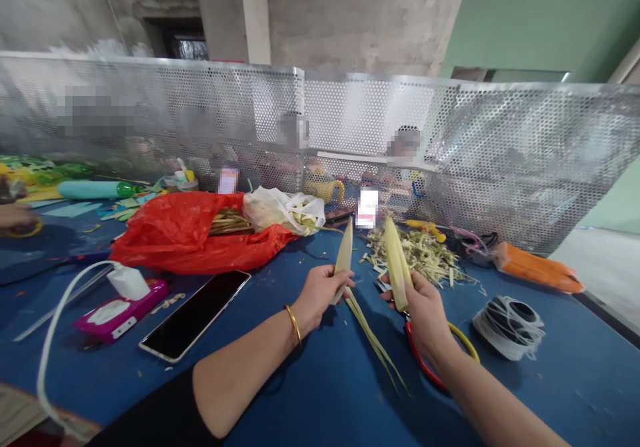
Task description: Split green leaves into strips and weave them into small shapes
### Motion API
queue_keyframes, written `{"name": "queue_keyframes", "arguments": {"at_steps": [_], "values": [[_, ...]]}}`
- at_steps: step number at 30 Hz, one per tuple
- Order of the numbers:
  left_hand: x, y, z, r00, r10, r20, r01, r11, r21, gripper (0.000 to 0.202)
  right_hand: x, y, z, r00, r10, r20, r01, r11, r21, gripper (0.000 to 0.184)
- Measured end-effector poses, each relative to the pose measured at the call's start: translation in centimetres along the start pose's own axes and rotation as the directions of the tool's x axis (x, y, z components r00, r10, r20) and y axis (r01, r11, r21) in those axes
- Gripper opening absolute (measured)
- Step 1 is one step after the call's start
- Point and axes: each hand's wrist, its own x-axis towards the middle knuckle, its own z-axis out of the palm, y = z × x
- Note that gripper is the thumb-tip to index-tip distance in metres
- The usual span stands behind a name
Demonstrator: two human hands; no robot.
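Observation:
My left hand [323,295], closed with thumb and fingers pinched, holds a pale pointed corn husk [345,250] upright. Thin green strips [373,334] trail down to the right from beside its fingertips. My right hand [425,310] is wrapped round a wider, yellowish folded corn husk [396,264], its tip pointing up. At that hand is a pair of scissors with one red handle [419,360] and one yellow handle; whether the hand grips them or they lie beneath it I cannot tell. A small gap separates the two husks.
Shredded husk scraps [425,254] lie behind my right hand. A spool of grey cord [509,327] and an orange packet [537,267] are to the right. Leftward are a phone [197,314], a magenta power strip [123,310] and a red plastic bag [170,234]. A perforated metal screen [350,114] stands behind.

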Motion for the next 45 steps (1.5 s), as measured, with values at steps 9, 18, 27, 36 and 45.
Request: {"name": "queue_keyframes", "arguments": {"at_steps": [9, 18, 27, 36, 45], "values": [[-0.6, 0.5, 0.1, 0.996, 0.089, -0.001, -0.088, 0.994, -0.07, 0.032, 0.2, 0.6, 0.0, 0.996, -0.076, 0.052, 0.083, 0.984, -0.159, 0.021], [-0.9, 0.3, 0.3, 0.993, 0.06, 0.105, -0.055, 0.998, -0.043, 0.041, 0.0, 1.5, 0.0, 0.964, -0.19, 0.188, 0.249, 0.892, -0.378, 0.015], [-1.2, 0.2, 0.6, 0.989, -0.039, 0.145, 0.044, 0.998, -0.036, 0.036, -0.5, 2.0, 0.4, 0.933, -0.151, 0.328, 0.241, 0.936, -0.255, 0.021], [0.8, 2.6, -2.1, 0.998, 0.06, -0.016, -0.061, 0.995, -0.077, 0.032, -0.6, -0.6, 0.0, 0.932, -0.224, 0.284, 0.279, 0.944, -0.173, 0.036], [3.4, 3.0, -5.0, 0.978, 0.109, -0.178, -0.103, 0.994, 0.043, 0.032, 0.2, 0.2, -1.2, 0.893, -0.06, 0.446, 0.367, 0.671, -0.644, 0.02]]}}
